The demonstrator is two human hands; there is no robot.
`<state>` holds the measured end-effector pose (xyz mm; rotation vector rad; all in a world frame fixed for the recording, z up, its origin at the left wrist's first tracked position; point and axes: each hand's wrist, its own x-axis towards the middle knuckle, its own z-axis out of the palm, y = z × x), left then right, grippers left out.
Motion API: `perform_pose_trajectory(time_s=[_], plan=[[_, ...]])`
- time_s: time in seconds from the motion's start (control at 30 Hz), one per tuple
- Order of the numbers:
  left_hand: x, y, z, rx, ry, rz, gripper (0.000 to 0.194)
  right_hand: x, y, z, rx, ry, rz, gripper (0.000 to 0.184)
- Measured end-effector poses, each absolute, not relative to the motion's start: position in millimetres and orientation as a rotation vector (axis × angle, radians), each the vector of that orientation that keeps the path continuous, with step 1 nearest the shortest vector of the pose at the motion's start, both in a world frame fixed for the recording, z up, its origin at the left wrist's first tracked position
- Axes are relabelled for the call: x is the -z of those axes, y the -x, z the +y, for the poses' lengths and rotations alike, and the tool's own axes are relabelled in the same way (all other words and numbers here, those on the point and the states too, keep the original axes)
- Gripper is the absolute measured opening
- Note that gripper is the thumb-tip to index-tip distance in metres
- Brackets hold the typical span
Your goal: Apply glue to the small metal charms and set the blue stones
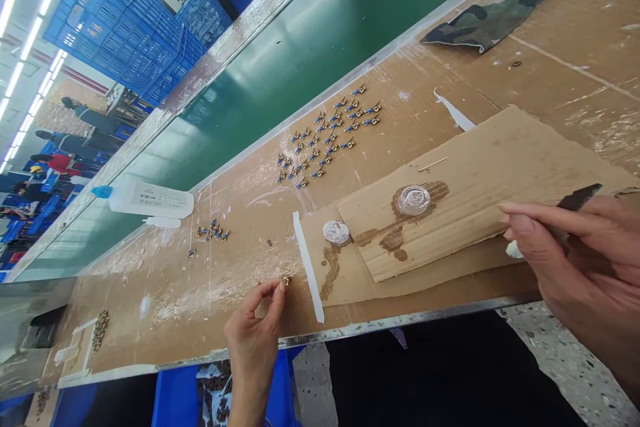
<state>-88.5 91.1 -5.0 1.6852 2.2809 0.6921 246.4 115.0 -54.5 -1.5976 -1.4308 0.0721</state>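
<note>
My left hand (257,327) pinches a tiny gold-brown piece (286,279) between thumb and forefinger, just above the table's near edge. My right hand (580,260) is closed over the right end of a cardboard sheet (480,167), thumb and forefinger pressed together. A white bit (514,250) shows beneath its fingers and a dark pointed thing (580,196) behind them; what the fingers hold is unclear. Two round clear dishes, one on the cardboard (414,201) and another left of it (337,233), sit amid wet brown stains. Small blue-and-gold figures (327,140) stand in rows beyond.
A white bottle with a blue cap (150,199) lies by the green belt (240,80). Nearby is a small heap of blue-and-gold pieces (214,231). Gold bits (100,330) lie far left. Camouflage cloth (495,20) is at the back right. Blue crates (120,27) stand beyond.
</note>
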Motion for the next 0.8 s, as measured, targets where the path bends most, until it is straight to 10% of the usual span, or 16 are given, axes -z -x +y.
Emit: perform_pose_trajectory(time_s=[0.8], plan=[[-6, 79, 103, -0.445, -2.095, 2.222, 0.025, 52, -246, 112, -0.087, 1.661, -1.394, 0.02]])
